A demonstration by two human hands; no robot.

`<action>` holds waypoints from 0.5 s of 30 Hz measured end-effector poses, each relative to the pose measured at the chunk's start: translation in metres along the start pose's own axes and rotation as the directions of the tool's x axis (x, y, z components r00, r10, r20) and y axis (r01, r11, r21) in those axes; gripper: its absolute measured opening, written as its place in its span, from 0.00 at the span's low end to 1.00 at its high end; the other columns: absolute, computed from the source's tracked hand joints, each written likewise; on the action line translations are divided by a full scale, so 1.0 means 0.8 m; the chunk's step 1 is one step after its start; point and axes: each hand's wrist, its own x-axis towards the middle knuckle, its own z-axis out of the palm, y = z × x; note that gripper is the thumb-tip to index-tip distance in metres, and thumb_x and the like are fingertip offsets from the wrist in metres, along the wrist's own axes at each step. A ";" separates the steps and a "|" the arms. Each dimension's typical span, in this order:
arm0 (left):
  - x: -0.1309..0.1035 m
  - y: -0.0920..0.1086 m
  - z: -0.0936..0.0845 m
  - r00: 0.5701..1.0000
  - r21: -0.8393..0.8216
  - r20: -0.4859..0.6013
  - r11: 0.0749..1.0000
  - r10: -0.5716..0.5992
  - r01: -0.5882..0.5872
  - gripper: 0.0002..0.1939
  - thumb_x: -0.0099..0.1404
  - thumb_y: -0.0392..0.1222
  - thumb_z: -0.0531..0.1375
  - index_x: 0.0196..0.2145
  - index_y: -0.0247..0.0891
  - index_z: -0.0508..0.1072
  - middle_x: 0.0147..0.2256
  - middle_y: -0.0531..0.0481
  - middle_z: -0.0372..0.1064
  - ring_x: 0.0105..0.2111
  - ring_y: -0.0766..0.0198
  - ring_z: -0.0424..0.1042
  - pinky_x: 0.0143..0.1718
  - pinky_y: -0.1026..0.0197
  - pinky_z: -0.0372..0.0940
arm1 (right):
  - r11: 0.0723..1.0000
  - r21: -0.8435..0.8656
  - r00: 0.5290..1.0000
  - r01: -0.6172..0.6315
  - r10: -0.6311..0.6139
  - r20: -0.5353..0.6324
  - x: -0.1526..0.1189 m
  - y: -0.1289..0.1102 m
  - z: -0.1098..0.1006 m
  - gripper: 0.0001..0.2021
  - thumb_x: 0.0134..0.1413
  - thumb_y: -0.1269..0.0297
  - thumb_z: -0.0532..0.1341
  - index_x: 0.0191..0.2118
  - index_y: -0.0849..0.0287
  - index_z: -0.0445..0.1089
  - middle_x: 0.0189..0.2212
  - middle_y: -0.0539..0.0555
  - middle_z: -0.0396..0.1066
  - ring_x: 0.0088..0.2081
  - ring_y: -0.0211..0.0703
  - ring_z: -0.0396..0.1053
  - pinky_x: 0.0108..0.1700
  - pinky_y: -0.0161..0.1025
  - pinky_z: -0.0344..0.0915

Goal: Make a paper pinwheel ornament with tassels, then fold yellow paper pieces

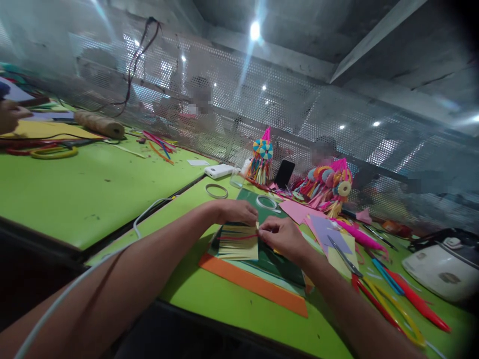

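A stack of cream paper strips (237, 247) lies on a dark green sheet (280, 262), with a thin red strip (239, 238) across it. My left hand (241, 212) rests over the far edge of the cream strips, its fingers bent down and their tips partly hidden. At the right edge of the same strips, my right hand (279, 233) has thumb and forefinger pinched together near the red strip's end. What lies between those fingertips is too small to make out. An orange sheet (254, 284) sticks out under the green one on the near side.
Scissors (391, 299), a red pen-like tool (417, 299) and a white appliance (443, 267) are on the right. Tape rolls (216, 191), a phone (284, 173) and colourful tassels (329, 187) stand beyond. A white cable (90, 271) crosses my left arm. Another person's hand (13, 117) is far left.
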 end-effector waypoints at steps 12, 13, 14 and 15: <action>0.001 0.020 0.008 0.996 0.648 -0.064 0.762 0.062 -0.006 0.10 0.47 0.39 0.63 0.29 0.35 0.70 0.23 0.56 0.64 0.24 0.68 0.59 0.24 0.66 0.50 | 0.907 -0.255 0.927 0.334 -0.365 -0.083 -0.011 0.013 0.011 0.05 0.52 0.73 0.59 0.27 0.58 0.69 0.28 0.54 0.67 0.36 0.45 0.61 0.38 0.42 0.59; 0.001 0.021 0.010 0.996 0.675 -0.066 0.738 0.065 -0.004 0.09 0.47 0.39 0.62 0.29 0.35 0.71 0.23 0.56 0.64 0.24 0.68 0.59 0.24 0.66 0.50 | 0.901 -0.266 0.923 0.344 -0.376 -0.081 -0.012 0.015 0.011 0.06 0.52 0.73 0.59 0.28 0.58 0.68 0.29 0.54 0.67 0.36 0.45 0.61 0.38 0.43 0.59; 0.002 0.022 0.012 0.996 0.698 -0.064 0.716 0.070 -0.005 0.09 0.47 0.38 0.62 0.30 0.35 0.71 0.23 0.55 0.64 0.23 0.68 0.59 0.24 0.66 0.50 | 0.895 -0.275 0.919 0.352 -0.386 -0.078 -0.013 0.016 0.011 0.06 0.52 0.74 0.59 0.28 0.58 0.68 0.29 0.54 0.67 0.36 0.46 0.61 0.39 0.43 0.60; 0.002 0.022 0.014 0.995 0.716 -0.060 0.698 0.078 -0.011 0.09 0.47 0.38 0.61 0.30 0.35 0.72 0.23 0.55 0.65 0.23 0.67 0.59 0.24 0.65 0.51 | 0.890 -0.283 0.916 0.359 -0.393 -0.075 -0.013 0.017 0.011 0.06 0.53 0.74 0.59 0.28 0.58 0.68 0.29 0.54 0.66 0.37 0.46 0.61 0.39 0.44 0.60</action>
